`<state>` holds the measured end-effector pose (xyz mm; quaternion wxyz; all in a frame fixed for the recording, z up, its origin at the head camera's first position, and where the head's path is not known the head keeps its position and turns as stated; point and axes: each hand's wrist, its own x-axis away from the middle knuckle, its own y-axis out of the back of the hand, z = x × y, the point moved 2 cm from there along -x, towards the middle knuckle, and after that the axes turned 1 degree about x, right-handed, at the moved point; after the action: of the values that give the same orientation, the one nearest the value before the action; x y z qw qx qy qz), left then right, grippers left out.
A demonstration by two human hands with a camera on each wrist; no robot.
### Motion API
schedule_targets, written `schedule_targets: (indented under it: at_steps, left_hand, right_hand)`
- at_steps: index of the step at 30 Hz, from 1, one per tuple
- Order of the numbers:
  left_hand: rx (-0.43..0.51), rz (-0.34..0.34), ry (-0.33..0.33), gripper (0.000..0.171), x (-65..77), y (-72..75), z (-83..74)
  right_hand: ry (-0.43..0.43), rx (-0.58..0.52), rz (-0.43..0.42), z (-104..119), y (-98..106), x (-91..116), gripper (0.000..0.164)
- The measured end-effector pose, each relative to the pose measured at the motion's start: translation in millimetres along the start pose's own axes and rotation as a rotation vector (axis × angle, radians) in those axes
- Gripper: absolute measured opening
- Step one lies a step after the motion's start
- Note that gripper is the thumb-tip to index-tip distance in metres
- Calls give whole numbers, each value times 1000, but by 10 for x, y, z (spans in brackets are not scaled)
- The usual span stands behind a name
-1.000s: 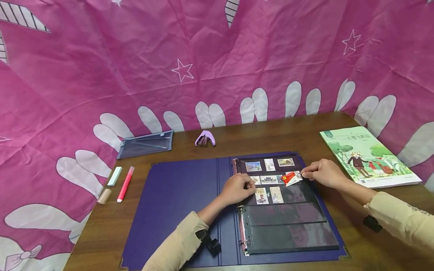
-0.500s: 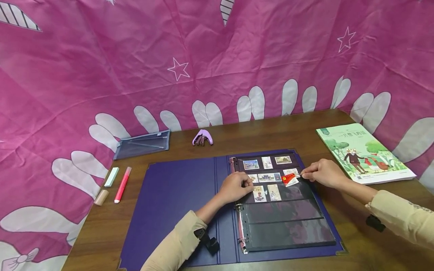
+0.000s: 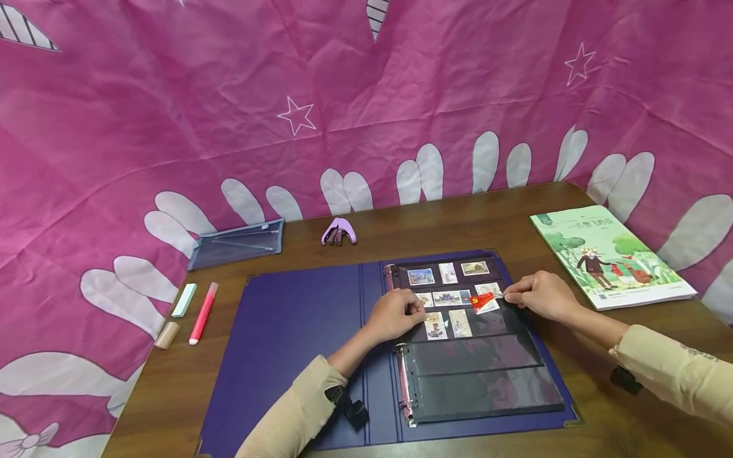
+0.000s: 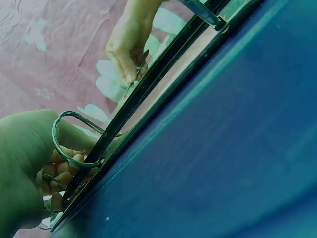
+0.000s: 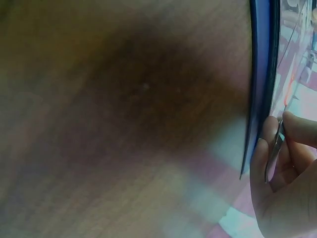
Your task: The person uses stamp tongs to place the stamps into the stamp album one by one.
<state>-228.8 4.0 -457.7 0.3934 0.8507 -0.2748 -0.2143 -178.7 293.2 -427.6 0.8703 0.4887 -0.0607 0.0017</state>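
Note:
My right hand (image 3: 541, 296) pinches metal tweezers (image 5: 275, 154) between thumb and fingers. At their tips, a red and white stamp (image 3: 483, 303) lies tilted over the right end of the second row. The black stock page (image 3: 475, 353) is held by metal rings (image 4: 58, 141) in a dark blue binder (image 3: 298, 331). My left hand (image 3: 397, 315) rests at the page's left side with loosely bent fingers, its fingertips beside a stamp (image 3: 436, 326) in the third row. Several other stamps sit in the upper rows. Whether the red stamp's edge is inside the strip, I cannot tell.
A green picture book (image 3: 611, 254) lies to the right of the binder. Behind it stands a purple clip-like tool (image 3: 339, 231), with a mesh zip pouch (image 3: 237, 245) farther left. A pink marker (image 3: 203, 313), pale green stick (image 3: 184, 300) and tan cylinder (image 3: 167, 335) lie left.
The head view has shifted slightly. The red stamp has turned a little and now lies lower against the page, with the tweezers at its right corner. My left hand stays in place.

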Motion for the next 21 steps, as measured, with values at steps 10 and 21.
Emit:
schedule_targets:
  at_steps: [10,21]
  left_hand:
    - [-6,-5,7,11,8,20,-7]
    - [-10,3,15,11,3,15,-11]
  right_hand:
    - [24,27,0,0,17,81,16]
    - [58,21,66,-16,62,96,19]
